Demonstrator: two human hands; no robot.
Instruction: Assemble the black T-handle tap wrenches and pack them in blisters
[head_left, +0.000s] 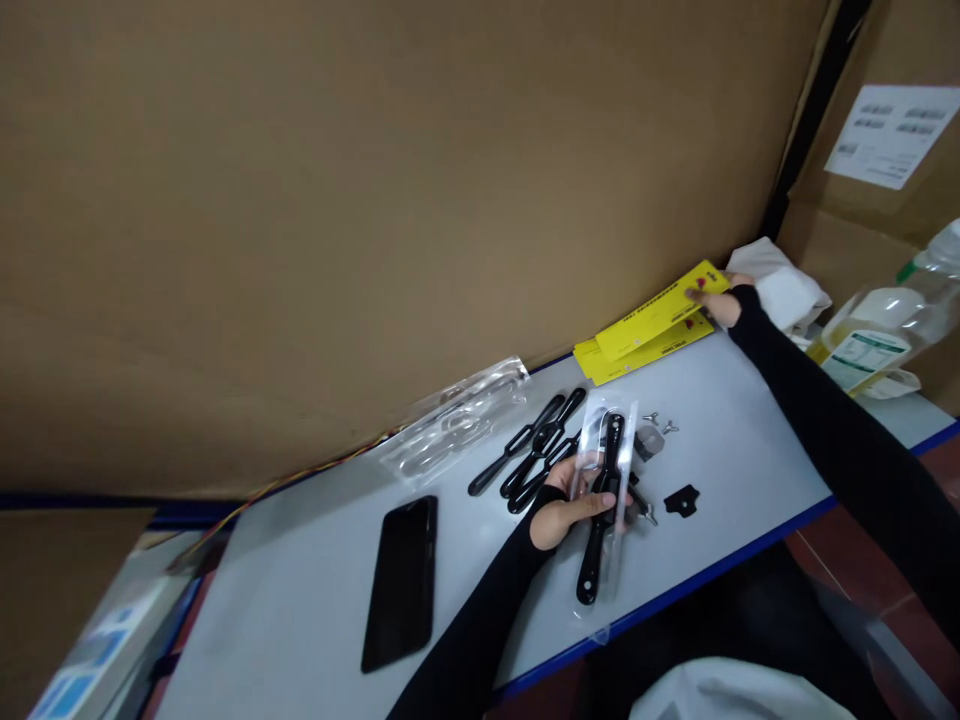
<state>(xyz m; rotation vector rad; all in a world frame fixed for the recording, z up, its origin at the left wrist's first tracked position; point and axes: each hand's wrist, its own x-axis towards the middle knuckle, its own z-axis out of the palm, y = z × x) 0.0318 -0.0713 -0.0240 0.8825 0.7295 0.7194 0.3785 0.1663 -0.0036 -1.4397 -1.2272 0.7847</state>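
Note:
My left hand (564, 518) grips a clear plastic blister shell (628, 435) with a black spokeshave body (592, 560) lying in it, thumb across its middle. At the back of the table, my right hand (721, 305) pinches the end of a yellow printed card (656, 312), lifted slightly off more yellow cards (652, 357). Several black spokeshave bodies (525, 450) lie left of the held blister. To its right are small thumbscrews (670, 427), a grey blade-like piece (649, 440) and a black lever cap (682, 500). My left fingers behind the blister are partly hidden.
Empty clear blister shells (465, 420) rest at the table's back edge, with a black phone (400, 582) nearer me. A cardboard wall (375, 200) stands behind. At right are a clear bottle of yellow liquid (862, 345) and a crumpled white bag (776, 280).

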